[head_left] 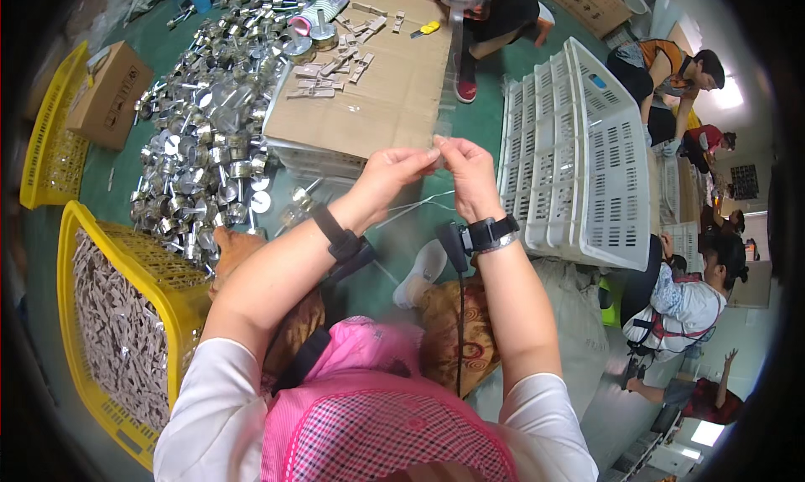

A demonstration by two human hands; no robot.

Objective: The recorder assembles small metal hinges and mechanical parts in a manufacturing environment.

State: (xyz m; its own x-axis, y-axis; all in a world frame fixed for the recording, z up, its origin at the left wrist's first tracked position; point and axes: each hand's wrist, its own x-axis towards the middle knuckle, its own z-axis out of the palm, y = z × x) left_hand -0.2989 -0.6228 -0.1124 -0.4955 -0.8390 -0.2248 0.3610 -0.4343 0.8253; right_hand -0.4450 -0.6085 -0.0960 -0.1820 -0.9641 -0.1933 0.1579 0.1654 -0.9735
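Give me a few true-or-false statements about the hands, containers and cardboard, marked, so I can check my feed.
1. The yellow plastic cutter lies on the flat brown cardboard. True.
2. The bare left hand and bare right hand are wide apart. False: they are close together.
3. The yellow plastic basket holding small beige pieces stands at the picture's right. False: at its left.
4. The white slotted plastic crates stand right of the cardboard. True.
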